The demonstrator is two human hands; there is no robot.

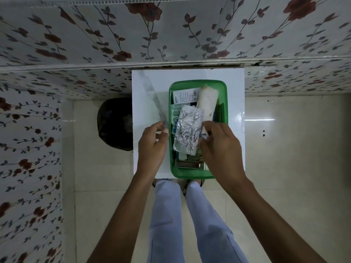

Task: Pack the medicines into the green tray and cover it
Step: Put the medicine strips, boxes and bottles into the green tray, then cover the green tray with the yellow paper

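The green tray sits on a small white table, filled with medicines. A crumpled silver foil strip lies on top, with a white medicine box and a cream roll behind it. A clear lid is barely visible, tilted over the tray's left side, its edge running from the table's far left toward me. My left hand pinches its near corner by the tray's left rim. My right hand hovers over the tray's near right part, fingers pinched at what looks like the lid's other near corner.
A dark round bin stands on the tiled floor left of the table. Flowered wall panels close in behind and on the left. My legs in light trousers are right against the table's front edge. Pale floor tiles lie to the right.
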